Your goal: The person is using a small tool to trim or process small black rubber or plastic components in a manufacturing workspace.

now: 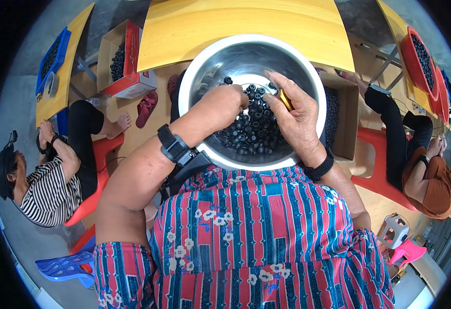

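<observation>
Metal bowl: probably keeps black parts reachable
Left grip: fingertips hidden, cannot tell
Right grip: clasping yellow tool

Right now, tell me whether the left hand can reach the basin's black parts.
Likely yes: the left hand is over the metal basin, beside the small round black parts, nothing visibly between.

One left hand, one right hand, one metal bowl, one yellow object, three yellow tabletops, two open cardboard boxes and two seated co-workers were counted, while the black pieces were too numerous to be tallied.
</observation>
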`<state>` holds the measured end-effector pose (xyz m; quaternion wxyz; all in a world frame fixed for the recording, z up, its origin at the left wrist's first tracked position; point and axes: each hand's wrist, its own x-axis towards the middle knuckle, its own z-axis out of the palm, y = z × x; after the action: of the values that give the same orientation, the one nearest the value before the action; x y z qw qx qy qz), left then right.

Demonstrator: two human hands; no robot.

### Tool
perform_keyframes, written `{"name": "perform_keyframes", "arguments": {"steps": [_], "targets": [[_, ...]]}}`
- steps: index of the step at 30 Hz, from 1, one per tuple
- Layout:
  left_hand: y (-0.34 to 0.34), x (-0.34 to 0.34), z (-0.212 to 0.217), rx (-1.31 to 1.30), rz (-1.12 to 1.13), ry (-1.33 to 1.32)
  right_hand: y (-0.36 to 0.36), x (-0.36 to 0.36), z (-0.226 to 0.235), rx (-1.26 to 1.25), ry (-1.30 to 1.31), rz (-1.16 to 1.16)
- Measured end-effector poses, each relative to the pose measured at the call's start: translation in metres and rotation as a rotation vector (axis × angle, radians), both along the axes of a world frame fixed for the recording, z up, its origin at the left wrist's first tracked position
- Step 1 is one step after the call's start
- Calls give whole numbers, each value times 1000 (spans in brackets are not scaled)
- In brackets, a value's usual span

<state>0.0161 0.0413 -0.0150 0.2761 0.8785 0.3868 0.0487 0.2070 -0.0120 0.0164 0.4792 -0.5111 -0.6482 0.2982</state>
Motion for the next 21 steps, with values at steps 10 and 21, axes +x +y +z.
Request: {"name": "perform_keyframes", "arguments": {"steps": [10, 21], "targets": [[-14, 8, -3, 67, -34, 74, 0, 0, -3, 18, -9, 24], [-9, -16, 23, -1085, 503, -854, -1, 4, -2, -121, 73, 19]]}}
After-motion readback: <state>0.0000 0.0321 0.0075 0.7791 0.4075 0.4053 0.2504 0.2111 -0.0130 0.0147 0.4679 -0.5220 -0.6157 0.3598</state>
